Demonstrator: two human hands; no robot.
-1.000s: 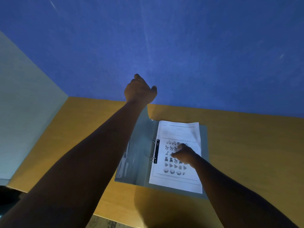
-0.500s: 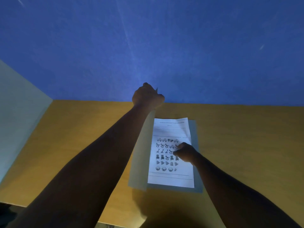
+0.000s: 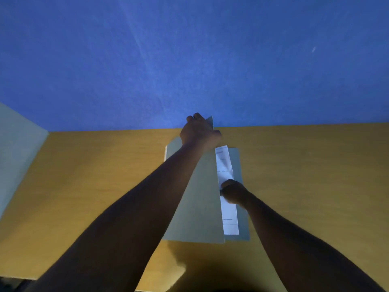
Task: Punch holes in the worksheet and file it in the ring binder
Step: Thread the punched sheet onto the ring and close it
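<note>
A grey-green ring binder lies on the wooden table, its front cover swung most of the way over the pages. My left hand grips the far top corner of that cover. Only a narrow strip of the white worksheet shows between the cover's edge and the back cover. My right hand rests with curled fingers on that strip, at the cover's free edge. The ring mechanism is hidden under the cover.
The wooden table runs to a blue wall at the back. A pale grey-green panel stands along the table's left side. A dark shadow falls on the table's near edge.
My left hand has swung the front cover from upright over to the right, hiding the rings and most of the worksheet. My right hand has slid right toward the sheet's outer edge.
</note>
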